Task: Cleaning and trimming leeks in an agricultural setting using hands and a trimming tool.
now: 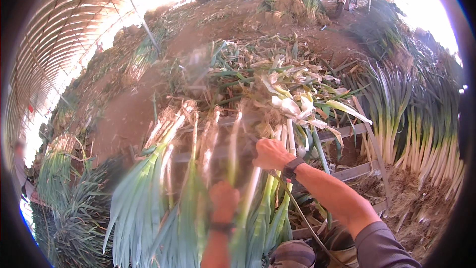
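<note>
Long green onions lie side by side on a slatted rack (342, 174) before me, roots away from me and leaves toward me. My left hand (224, 201), blurred by motion, is closed around a green onion (233, 151) whose pale stalk and root end stick out beyond the fist. Just to the right, my right hand (272, 155) grips a hose-fed tool with a dark tip, largely covered by the fingers. Its hose (300, 213) runs down toward my lap. More onions (141, 183) lie left of my left hand; some stalks (270, 188) pass beneath my right forearm.
Peeled skins and leaf scraps (292, 87) are heaped beyond the rack. Bundled onions (421, 119) stand on the right, above loose roots (411, 208); another leafy pile (74, 208) is on the left. A motorbike (346, 1) and arched shelter frame (64, 30) appear farther off.
</note>
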A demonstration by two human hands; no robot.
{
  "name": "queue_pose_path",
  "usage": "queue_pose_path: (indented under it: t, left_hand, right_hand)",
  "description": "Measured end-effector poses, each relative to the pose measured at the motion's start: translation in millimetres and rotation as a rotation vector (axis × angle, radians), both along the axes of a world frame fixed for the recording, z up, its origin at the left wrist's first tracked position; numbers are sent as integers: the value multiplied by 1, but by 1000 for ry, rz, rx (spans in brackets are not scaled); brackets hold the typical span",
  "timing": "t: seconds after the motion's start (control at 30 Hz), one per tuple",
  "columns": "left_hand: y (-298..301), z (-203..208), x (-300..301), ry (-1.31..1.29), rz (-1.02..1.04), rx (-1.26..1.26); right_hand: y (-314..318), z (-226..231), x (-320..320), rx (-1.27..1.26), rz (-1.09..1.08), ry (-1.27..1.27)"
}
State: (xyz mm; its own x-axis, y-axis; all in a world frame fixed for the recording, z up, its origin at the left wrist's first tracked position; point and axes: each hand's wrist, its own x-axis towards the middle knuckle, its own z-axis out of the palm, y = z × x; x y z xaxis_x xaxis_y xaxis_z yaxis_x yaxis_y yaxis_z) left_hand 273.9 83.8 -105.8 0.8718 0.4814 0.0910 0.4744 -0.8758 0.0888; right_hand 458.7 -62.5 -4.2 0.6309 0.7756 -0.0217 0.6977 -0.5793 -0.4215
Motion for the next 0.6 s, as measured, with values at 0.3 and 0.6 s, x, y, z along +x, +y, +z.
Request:
queue_pose_path:
  t: [0.3,0.6]
  left_hand:
    - [-4,38,-9,192,-68,-138]
    - [-21,31,-30,192,-55,-287]
  right_hand:
    - [-88,78,-65,-153,245,478]
    - [-100,53,-63,-102,28,188]
